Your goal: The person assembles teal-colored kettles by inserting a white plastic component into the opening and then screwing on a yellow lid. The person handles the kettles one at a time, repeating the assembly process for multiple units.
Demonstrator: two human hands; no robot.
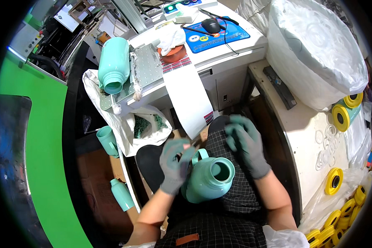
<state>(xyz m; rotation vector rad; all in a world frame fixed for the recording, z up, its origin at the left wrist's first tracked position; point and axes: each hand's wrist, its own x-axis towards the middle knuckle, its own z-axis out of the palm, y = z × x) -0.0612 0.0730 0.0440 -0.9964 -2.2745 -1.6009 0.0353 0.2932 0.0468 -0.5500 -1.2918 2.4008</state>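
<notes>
A mint-green plastic jug body point(202, 188) with a loop handle rests between my thighs on the checked apron, its open round mouth tilted up. My left hand point(173, 163), in a grey-green work glove, is beside the handle with its fingers bent. Motion and overlap hide whether it grips anything. To the right of the jug and apart from it, my right hand point(248, 144) is raised in a matching glove, slightly blurred. Its fingers are bent and spread, with nothing visible between them. Beyond both hands hangs a strip of white backing paper point(190, 103) with red-and-dark labels near its ends.
Another mint-green jug point(113, 66) lies on the perforated metal plate point(146, 68). Two more green pieces sit low at left, near a white sack point(138, 136). On the right bench are a large plastic bag point(310, 53), clear rings point(328, 144) and yellow lids point(334, 181).
</notes>
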